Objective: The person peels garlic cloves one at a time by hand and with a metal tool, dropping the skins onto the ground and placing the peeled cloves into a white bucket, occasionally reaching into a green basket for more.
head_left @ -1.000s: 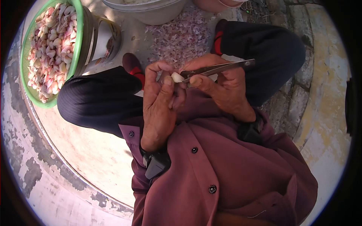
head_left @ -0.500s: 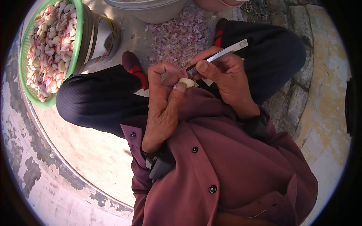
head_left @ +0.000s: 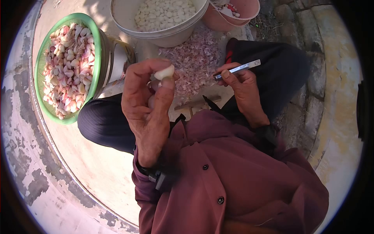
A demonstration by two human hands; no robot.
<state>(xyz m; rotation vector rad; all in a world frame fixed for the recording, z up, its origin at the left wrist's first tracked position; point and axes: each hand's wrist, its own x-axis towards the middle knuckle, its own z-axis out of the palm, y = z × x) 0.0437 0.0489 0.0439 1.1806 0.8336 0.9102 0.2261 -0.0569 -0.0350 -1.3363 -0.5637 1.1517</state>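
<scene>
The green basket (head_left: 97,43) at upper left rests tilted on a can and is filled with unpeeled pink garlic cloves (head_left: 68,66). The white bowl (head_left: 171,37) at top centre holds peeled white cloves; the pink tub (head_left: 222,23) stands just beside it on the right. A pile of papery garlic skins (head_left: 196,58) lies on the ground directly below the bowl, between the person's dark-trousered knees. The left hand (head_left: 146,101) is raised above the left knee, palm toward the camera, and pinches one peeled garlic clove (head_left: 164,72) between thumb and fingertips. The clove is in the air in front of the bowl and touches nothing else. The right hand (head_left: 243,84) is well apart from the left hand, over the right knee. It is closed around a small knife (head_left: 237,69), with the thumb pressed on the metal.
</scene>
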